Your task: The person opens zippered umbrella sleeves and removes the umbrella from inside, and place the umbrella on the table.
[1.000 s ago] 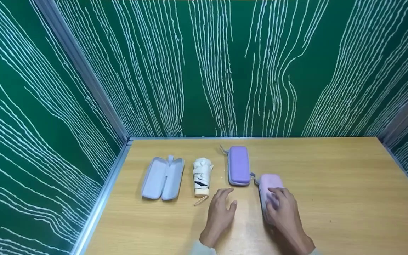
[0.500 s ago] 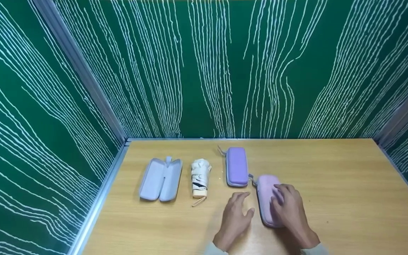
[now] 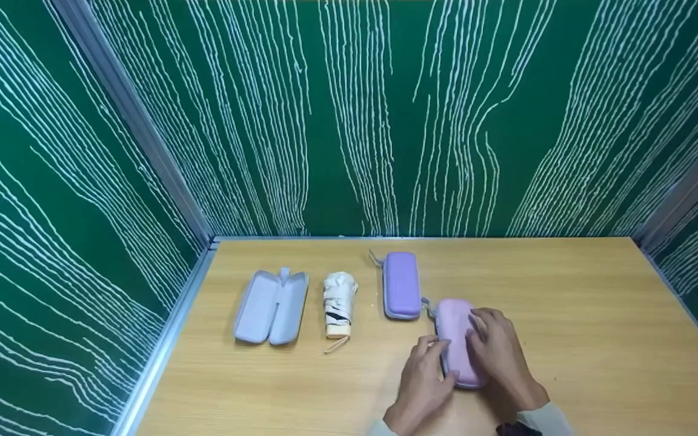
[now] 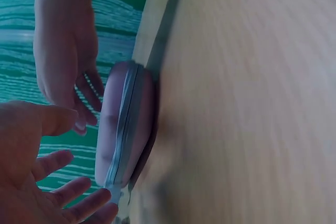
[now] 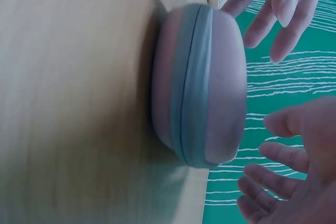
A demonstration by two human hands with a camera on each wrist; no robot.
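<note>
A closed pink zip case (image 3: 455, 339) lies on the table between the two hands. At its left side is the left hand (image 3: 423, 378), fingers loosely bent and apart, thumb by the lower end. The right hand (image 3: 503, 351) is at the right edge, fingertips over or against the top; contact is unclear. The left wrist view has the case (image 4: 113, 124) with its zip seam and the left hand (image 4: 23, 166), fingers spread. In the right wrist view the case (image 5: 226, 87) stands beside the right hand (image 5: 315, 156), its fingers parted and not wrapped around it.
A closed purple case (image 3: 402, 284) lies just behind and left of the pink one. Further left are a folded white umbrella (image 3: 339, 303) with a wrist loop and an opened grey-blue case (image 3: 256, 309). Green panels (image 3: 349, 121) with white lines border the wooden table (image 3: 597, 315).
The left hand has moved right across the table to the pink case's left side. The right hand has shifted slightly towards the case's right edge, uncovering more of its top.
</note>
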